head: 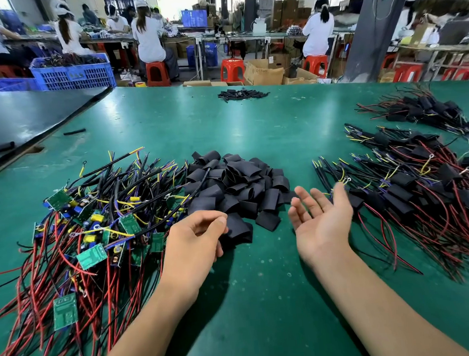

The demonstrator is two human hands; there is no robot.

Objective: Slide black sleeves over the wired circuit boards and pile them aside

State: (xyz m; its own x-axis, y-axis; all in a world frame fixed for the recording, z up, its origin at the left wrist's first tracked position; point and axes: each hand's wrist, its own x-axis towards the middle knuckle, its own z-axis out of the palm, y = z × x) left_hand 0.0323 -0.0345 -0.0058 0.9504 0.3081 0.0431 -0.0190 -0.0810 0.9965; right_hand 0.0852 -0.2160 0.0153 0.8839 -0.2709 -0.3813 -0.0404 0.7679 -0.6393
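A heap of bare green circuit boards with red, black and yellow wires lies on the left of the green table. In the middle sits a pile of flat black sleeves. On the right lies a pile of sleeved boards with trailing wires. My left hand rests at the near edge of the sleeve pile, fingers curled over a black sleeve. My right hand is palm up, fingers spread, holding nothing, just left of the sleeved pile.
A second bundle of sleeved boards lies at the far right, and a small black heap sits at the table's far edge. A dark table adjoins on the left. Beyond are blue crates, red stools and seated workers.
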